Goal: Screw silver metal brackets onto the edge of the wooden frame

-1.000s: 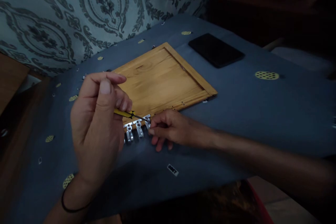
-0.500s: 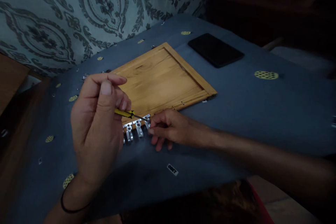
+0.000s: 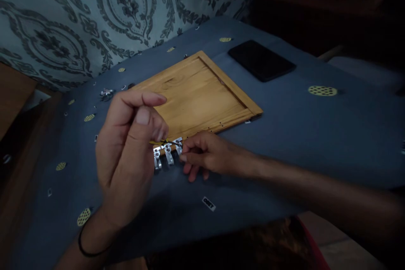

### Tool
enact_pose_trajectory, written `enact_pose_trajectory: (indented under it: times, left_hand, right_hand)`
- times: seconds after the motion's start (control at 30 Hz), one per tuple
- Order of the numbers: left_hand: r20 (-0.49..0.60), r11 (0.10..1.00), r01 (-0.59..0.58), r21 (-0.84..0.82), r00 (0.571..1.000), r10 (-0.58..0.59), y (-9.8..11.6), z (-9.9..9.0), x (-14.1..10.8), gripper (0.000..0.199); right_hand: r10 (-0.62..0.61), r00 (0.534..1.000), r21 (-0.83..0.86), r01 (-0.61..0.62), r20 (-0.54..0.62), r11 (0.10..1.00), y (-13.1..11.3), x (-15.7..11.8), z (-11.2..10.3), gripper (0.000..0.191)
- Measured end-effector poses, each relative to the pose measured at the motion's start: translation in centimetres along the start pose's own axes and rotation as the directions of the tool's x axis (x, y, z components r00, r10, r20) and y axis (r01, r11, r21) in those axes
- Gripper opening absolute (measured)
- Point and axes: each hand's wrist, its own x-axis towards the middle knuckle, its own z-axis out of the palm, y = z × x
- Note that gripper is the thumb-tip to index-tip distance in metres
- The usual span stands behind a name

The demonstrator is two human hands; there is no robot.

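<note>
A wooden panel (image 3: 193,97) with a raised frame lies on the blue cloth. Metal hooked brackets (image 3: 168,154) stand along its near edge. My left hand (image 3: 131,156) is closed on a yellow and black screwdriver (image 3: 163,141), mostly hidden behind the fingers; its shaft points right toward the rightmost bracket (image 3: 178,145). At that bracket, my right hand (image 3: 202,155) pinches near the shaft's tip; what lies between its fingertips is too small to make out.
A black phone or tablet (image 3: 262,60) lies beyond the panel on the right. Small metal parts (image 3: 106,94) are piled at the back left, near a patterned curtain (image 3: 126,4). The cloth-covered table (image 3: 253,194) has its near edge below.
My left hand has moved a little to the right and now covers more of the screwdriver. The metal pile at the back left is more exposed. My right hand stays nearly where it was.
</note>
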Motion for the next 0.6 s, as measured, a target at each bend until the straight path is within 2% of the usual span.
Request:
enact_pose_trajectory:
  times: [0.23, 0.43, 0.6]
  left_hand:
    - [0.018, 0.987, -0.031, -0.155, 0.999, 0.035, -0.5, 0.2, 1.3, 0.017]
    - [0.179, 0.977, 0.053, -0.208, 0.984, -0.015, -0.6, 0.2, 1.4, 0.021]
    - [0.231, 0.974, 0.039, -0.225, 0.973, 0.014, -0.9, -0.2, 1.5, 0.017]
  right_hand:
    - [-0.021, 1.000, -0.003, 0.021, 0.004, 1.000, -0.1, -0.2, 0.0, 0.029]
    - [-0.005, 1.000, 0.010, 0.005, -0.002, 1.000, 0.0, 0.0, 0.0, 0.030]
    - [-0.006, 1.000, 0.000, 0.006, -0.008, 1.000, 0.0, 0.0, 0.1, 0.029]
